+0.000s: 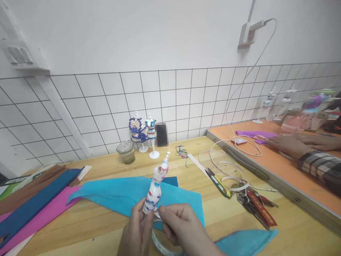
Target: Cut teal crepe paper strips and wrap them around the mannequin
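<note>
My left hand (135, 229) is closed round the lower part of a small white mannequin doll form (156, 188), held upright above the wooden table; the form carries coloured marks. My right hand (181, 227) pinches a thin white strip (157, 214) at the form's base. A white tape with printed letters (160, 245) curls below my hands. Under them lies a sheet of light blue crepe paper (125, 193).
Two dressed mini mannequins (145, 131) and a glass jar (126, 152) stand by the tiled wall. Folded blue, pink and brown papers (34, 206) lie left. Thread snips (218, 181), a ruler, keys (255, 204) lie right. Another person's hands (290, 144) rest on the orange table.
</note>
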`<control>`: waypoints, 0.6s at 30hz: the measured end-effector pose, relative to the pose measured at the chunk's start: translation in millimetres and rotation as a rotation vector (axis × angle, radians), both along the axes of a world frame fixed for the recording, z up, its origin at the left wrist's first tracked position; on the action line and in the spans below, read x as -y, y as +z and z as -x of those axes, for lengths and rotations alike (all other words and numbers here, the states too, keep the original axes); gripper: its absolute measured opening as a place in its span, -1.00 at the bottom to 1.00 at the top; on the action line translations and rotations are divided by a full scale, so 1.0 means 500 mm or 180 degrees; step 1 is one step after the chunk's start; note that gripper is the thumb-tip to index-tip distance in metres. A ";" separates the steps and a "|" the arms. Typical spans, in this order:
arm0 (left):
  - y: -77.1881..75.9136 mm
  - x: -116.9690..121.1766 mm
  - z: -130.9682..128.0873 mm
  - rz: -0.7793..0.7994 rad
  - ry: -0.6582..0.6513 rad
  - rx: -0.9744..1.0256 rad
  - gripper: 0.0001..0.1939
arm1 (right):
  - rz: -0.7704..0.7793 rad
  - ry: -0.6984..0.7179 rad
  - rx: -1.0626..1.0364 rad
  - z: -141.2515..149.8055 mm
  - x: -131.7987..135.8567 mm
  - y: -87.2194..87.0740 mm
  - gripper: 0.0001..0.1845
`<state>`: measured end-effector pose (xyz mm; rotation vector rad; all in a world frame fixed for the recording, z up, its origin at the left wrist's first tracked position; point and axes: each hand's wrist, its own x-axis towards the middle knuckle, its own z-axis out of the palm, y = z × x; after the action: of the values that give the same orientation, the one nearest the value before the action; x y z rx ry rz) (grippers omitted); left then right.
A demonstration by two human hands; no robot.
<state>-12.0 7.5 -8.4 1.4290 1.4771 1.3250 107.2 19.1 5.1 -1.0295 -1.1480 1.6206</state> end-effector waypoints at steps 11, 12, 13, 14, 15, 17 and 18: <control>0.011 0.003 0.014 -0.0132 0.0328 0.0066 -0.64 | 0.0451 0.0119 -0.0243 0.006 -0.005 -0.008 -0.04; 0.013 0.002 0.014 -0.0091 0.0266 0.0104 -0.65 | 0.0358 0.0042 -0.0178 0.008 -0.003 -0.008 -0.04; 0.013 0.001 0.014 -0.0059 0.0215 0.0143 -0.65 | 0.0246 -0.0019 -0.0078 0.009 0.000 -0.009 -0.13; 0.014 0.001 0.014 -0.0044 0.0178 0.0188 -0.65 | 0.0137 -0.0050 0.0051 0.010 0.002 -0.010 -0.28; 0.014 0.000 0.014 -0.0037 0.0151 0.0239 -0.65 | -0.0001 -0.0061 0.0188 0.011 0.005 -0.011 -0.42; 0.013 -0.002 0.015 -0.0021 0.0106 0.0328 -0.63 | -0.0343 -0.0088 0.0403 0.009 0.010 -0.012 -0.59; 0.012 -0.002 0.015 -0.0016 0.0079 0.0353 -0.62 | -0.0502 -0.0099 0.0457 0.008 0.011 -0.012 -0.62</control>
<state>-19.5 8.6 -2.5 1.3221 1.4241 1.4012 103.3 13.4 -1.1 -1.0683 -1.3267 1.4256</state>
